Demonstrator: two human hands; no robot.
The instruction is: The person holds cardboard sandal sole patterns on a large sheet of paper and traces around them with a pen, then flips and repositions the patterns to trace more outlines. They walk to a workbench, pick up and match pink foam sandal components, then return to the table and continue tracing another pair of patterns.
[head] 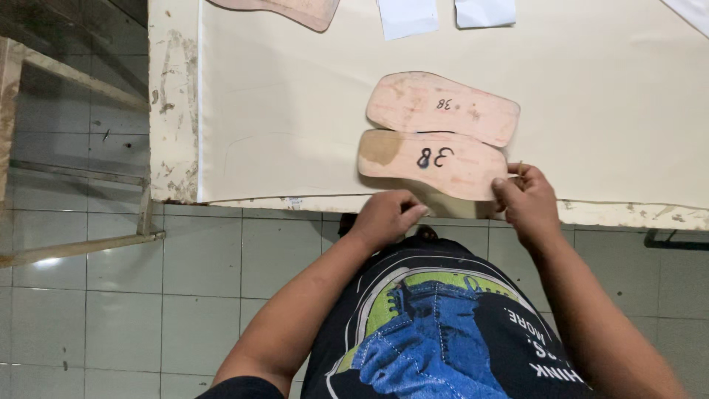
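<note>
Two tan sole-shaped cardboard patterns lie side by side on a cream sheet (295, 111) that covers the table. The nearer pattern (432, 162) rests at the sheet's front edge, and the farther pattern (443, 107) lies just behind it, touching it. My right hand (528, 203) pinches the right end of the nearer pattern; something thin seems to stick up between its fingers, too small to tell. My left hand (384, 218) is curled at the table's front edge, just below the nearer pattern's left half; what it grips is hidden.
Another tan pattern (295, 11) pokes in at the top edge. Two white paper pieces (406, 16) (484, 11) lie at the back. The table's worn, stained rim (171, 111) runs down the left. Tiled floor (74, 295) and a metal frame (81, 244) lie left and below.
</note>
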